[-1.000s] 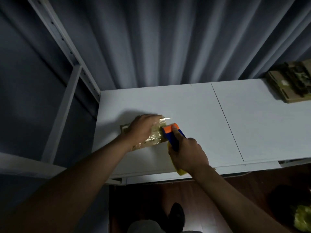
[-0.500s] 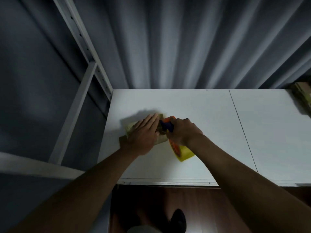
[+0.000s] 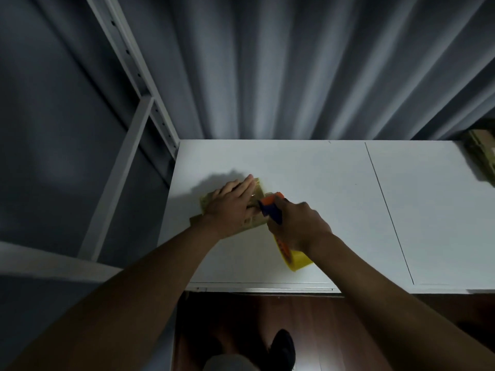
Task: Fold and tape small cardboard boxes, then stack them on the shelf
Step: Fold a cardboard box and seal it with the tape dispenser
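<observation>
A small brown cardboard box [image 3: 257, 189] lies on the white shelf board [image 3: 321, 183], near its left end. My left hand [image 3: 230, 207] presses flat on top of the box with straight fingers and hides most of it. My right hand [image 3: 297, 223] grips a tape dispenser [image 3: 270, 206] with an orange and blue head, held against the box's right side. Its yellow tape roll [image 3: 297, 261] sticks out below my wrist.
More cardboard boxes [image 3: 482, 153] sit at the far right end of the board. A white shelf upright [image 3: 139, 76] rises at the left. A grey curtain [image 3: 294, 62] hangs behind. The board's front edge [image 3: 267, 287] is near my body, dark wood floor below.
My left hand has flattened on the box. My right hand has brought the dispenser up against the box's right side. The view has shifted left, so the right boxes sit at the frame's edge.
</observation>
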